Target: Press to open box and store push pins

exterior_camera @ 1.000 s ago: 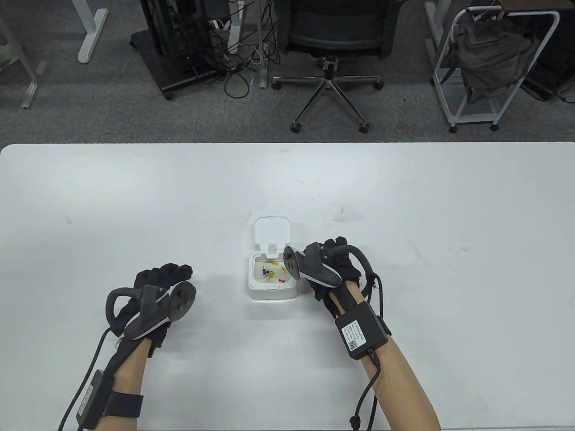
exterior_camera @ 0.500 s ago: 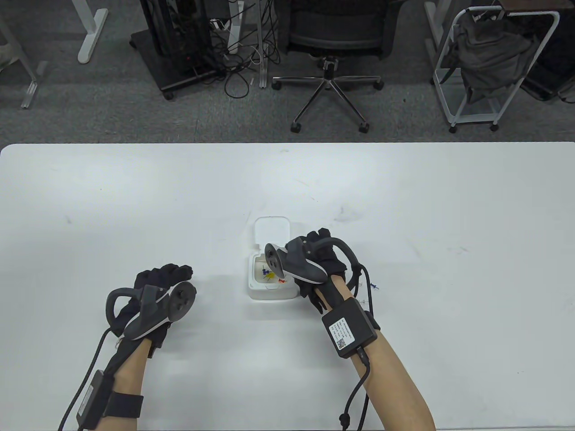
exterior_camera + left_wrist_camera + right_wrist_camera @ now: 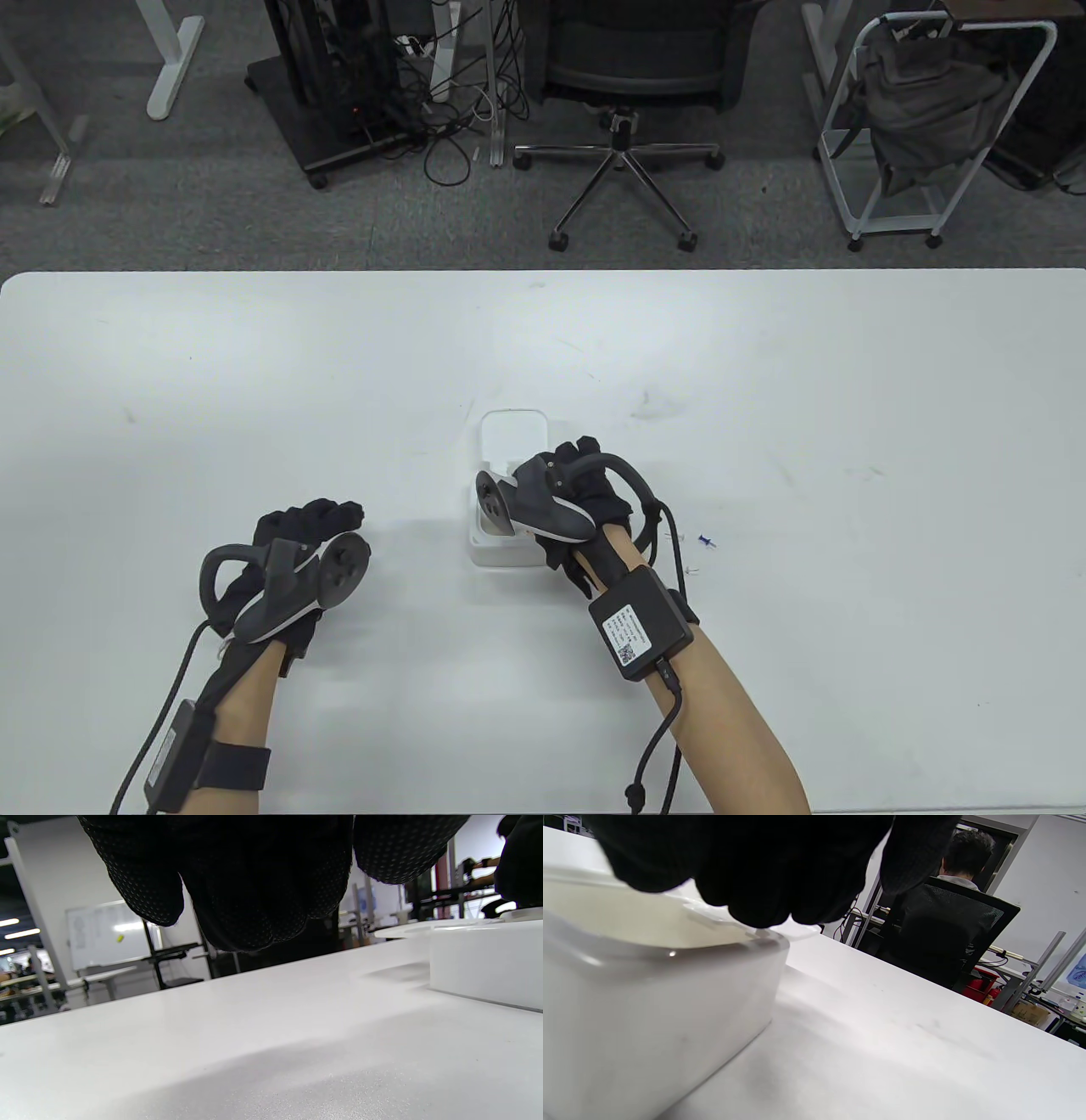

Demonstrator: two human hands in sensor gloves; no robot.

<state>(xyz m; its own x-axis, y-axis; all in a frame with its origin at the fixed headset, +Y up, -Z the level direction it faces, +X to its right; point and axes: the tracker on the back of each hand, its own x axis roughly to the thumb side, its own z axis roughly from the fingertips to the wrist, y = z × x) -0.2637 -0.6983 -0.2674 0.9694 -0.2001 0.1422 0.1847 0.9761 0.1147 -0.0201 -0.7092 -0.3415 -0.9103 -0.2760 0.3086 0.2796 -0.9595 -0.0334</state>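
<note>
1. While the right hand (image 3: pixel 585 497) hangs over the open white box (image 3: pixel 507 556), the step in hand looks like dropping a push pin into it; its fingers curl down over the rim in the right wrist view, but whether they pinch a pin I cannot tell.
2. To do it well, I judge the fingertips should sit over the middle of the cavity, clear of the raised lid (image 3: pixel 512 433), and let go low so the pin does not bounce out.
3. One blue push pin (image 3: pixel 705 540) lies loose on the table (image 3: pixel 848 424), near the right wrist and apart from the box; it likely goes in next.
4. The left hand (image 3: pixel 288 564) rests on the table, well left of the box, fingers loosely curled, holding nothing visible.
5. Compared with a second ago, the right hand has shifted left over the box, hiding the coloured pins inside and uncovering the blue pin; the left hand has not moved.
</note>
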